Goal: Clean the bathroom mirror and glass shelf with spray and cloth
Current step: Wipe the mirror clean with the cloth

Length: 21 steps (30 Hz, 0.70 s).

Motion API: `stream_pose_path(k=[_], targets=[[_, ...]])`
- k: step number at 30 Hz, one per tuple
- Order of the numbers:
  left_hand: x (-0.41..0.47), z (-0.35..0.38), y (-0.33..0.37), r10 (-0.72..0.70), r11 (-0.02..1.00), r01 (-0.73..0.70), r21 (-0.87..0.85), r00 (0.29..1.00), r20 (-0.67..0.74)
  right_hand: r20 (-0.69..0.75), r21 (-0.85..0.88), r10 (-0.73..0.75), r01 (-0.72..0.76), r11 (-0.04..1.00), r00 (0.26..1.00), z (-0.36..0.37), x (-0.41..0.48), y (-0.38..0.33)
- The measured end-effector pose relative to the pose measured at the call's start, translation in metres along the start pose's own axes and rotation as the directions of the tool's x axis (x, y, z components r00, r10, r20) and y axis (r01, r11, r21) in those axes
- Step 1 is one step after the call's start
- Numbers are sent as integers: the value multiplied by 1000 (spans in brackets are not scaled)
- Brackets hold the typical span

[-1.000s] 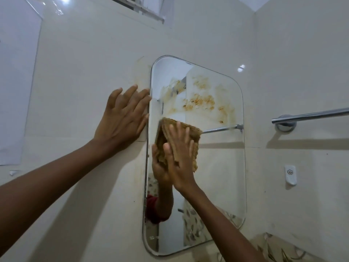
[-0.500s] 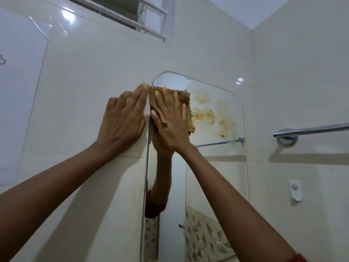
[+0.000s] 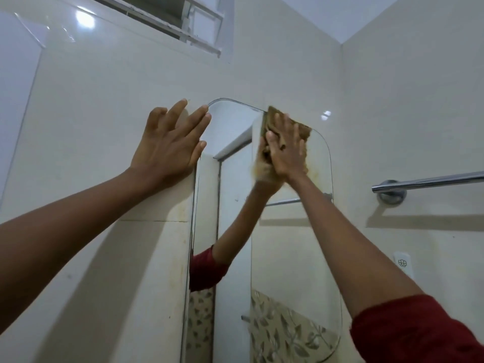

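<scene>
Brown cloth [image 3: 303, 130], just the one, is sitting high on the single mirror [image 3: 288, 258], close to its upper right rounded corner. The right hand [image 3: 286, 150] is pressing it flat against the glass, fingers straight and lying side by side, thumb alongside. It is looking folded and worn, with one corner poking up and to the left past the fingertips and another edge showing to the right of them. A yellowish-brown smear is showing on the glass beside the heel of that hand.

Both hands are up. The left hand [image 3: 170, 148] is resting open on the pale wall tile [image 3: 104, 127] just left of the mirror, fingers spread, holding nothing, with two fingertips reaching the top left curve of the glass.

The mirror is standing tall, its long axis running up and down the wall, all the corners in sight rounded. It is reflecting the right forearm and a red cuff (the same red as the sleeve [image 3: 413, 331] at the lower right).

One chrome towel bar [image 3: 432, 180] is running off to the right on the side wall, well apart from the cloth. One small white fitting [image 3: 403, 263] is sitting below it, and one window [image 3: 183, 27] is showing overhead.
</scene>
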State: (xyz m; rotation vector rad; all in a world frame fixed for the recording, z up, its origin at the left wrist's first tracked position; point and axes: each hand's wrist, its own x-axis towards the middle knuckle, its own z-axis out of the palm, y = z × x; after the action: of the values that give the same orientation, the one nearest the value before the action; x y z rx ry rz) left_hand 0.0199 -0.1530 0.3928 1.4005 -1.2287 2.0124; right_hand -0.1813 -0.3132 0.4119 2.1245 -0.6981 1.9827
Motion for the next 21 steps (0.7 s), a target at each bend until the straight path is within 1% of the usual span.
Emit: stream_pose_path(k=[3, 6, 9, 11, 14, 16, 19, 21], targets=[[-1, -2, 1, -7, 1000, 7, -10, 1000, 16, -18, 17, 174, -174, 985, 985, -20, 1, 43], [-1, -4, 2, -10, 1000, 10, -2, 999, 49, -31, 43, 290, -289, 956, 956, -29, -7, 73], [-1, -5, 2, -14, 1000, 15, -4, 997, 70, -47, 181, 415, -401, 898, 909, -32, -23, 84], [-1, -6, 2, -14, 1000, 14, 1, 997, 70, -53, 232, 446, -423, 876, 894, -31, -40, 91], [-1, -5, 2, -12, 1000, 12, 10, 998, 66, -48, 247, 427, -403, 881, 903, -27, -69, 93], [-2, -4, 2, -12, 1000, 12, 8, 998, 64, -39, 267, 473, -447, 854, 880, -23, -81, 89], [-3, -4, 3, -19, 1000, 19, 14, 997, 70, -13, 278, 529, -505, 817, 849, -15, -84, 67], [-3, -6, 3, -27, 1000, 27, 10, 997, 78, -7, 272, 503, -482, 833, 864, -9, -85, 47]])
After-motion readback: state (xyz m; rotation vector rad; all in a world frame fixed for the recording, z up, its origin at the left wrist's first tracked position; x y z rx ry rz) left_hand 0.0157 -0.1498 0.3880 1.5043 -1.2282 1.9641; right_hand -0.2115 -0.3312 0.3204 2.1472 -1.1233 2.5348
